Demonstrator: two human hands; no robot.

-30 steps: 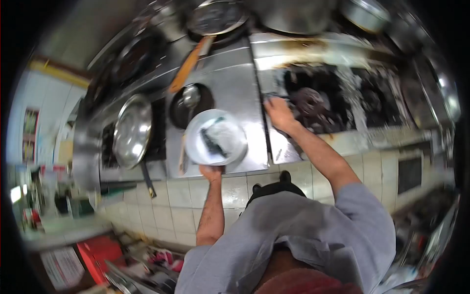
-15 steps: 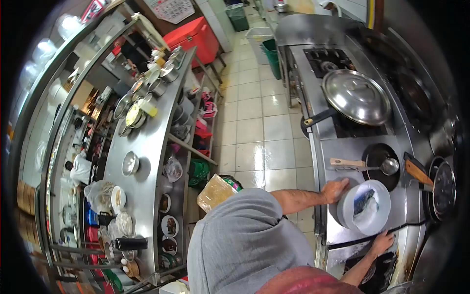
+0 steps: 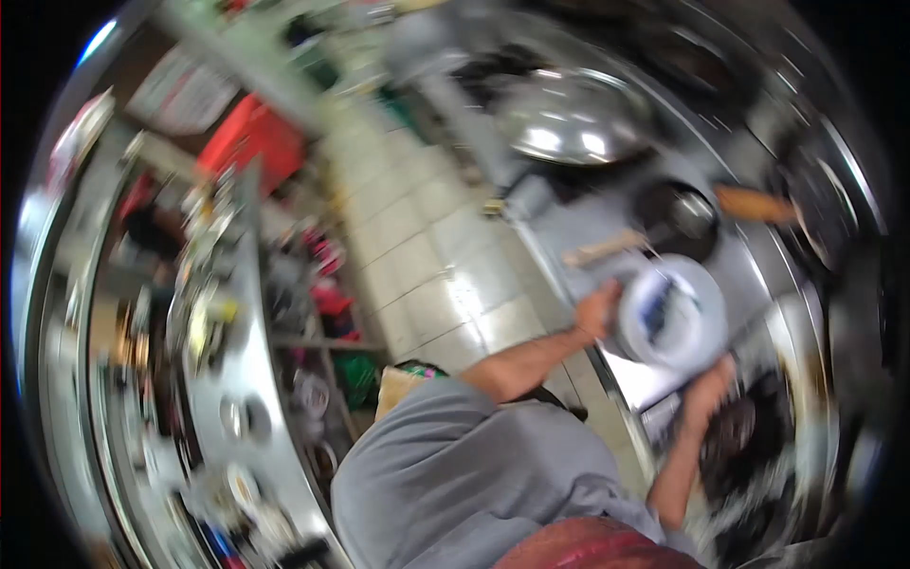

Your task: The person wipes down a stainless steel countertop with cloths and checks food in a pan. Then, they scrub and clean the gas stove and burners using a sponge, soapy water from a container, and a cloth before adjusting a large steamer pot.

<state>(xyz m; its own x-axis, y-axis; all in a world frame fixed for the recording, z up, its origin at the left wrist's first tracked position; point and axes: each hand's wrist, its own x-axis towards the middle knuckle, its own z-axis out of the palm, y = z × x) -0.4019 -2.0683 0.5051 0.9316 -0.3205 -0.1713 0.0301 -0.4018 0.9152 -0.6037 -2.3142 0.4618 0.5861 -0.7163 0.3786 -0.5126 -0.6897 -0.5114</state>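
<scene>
A round white bowl [image 3: 706, 318] with something dark and whitish inside stands on or just above the steel counter [image 3: 630, 379]. My left hand [image 3: 599, 308] is closed around its near left rim. On the bowl's lower right side, my right hand [image 3: 711, 384] touches or lies close to the rim; its fingers are smeared by motion. Behind the bowl sits a dark pan [image 3: 664, 213] with a ladle in it, and a wooden handle [image 3: 604, 248] points left from there. The whole view is blurred.
A large domed metal lid [image 3: 569, 119] covers a burner farther along. An orange-brown pan handle [image 3: 754, 204] lies behind at the right. A black burner [image 3: 749, 427] is beside my right forearm. Across the tiled aisle [image 3: 417, 237] stand a steel table [image 3: 251, 370] and a red box [image 3: 251, 142].
The view has swung round, first toward the aisle and then slightly back. My right hand has come from the stove edge to the bowl, and my left hand stays at its rim.
</scene>
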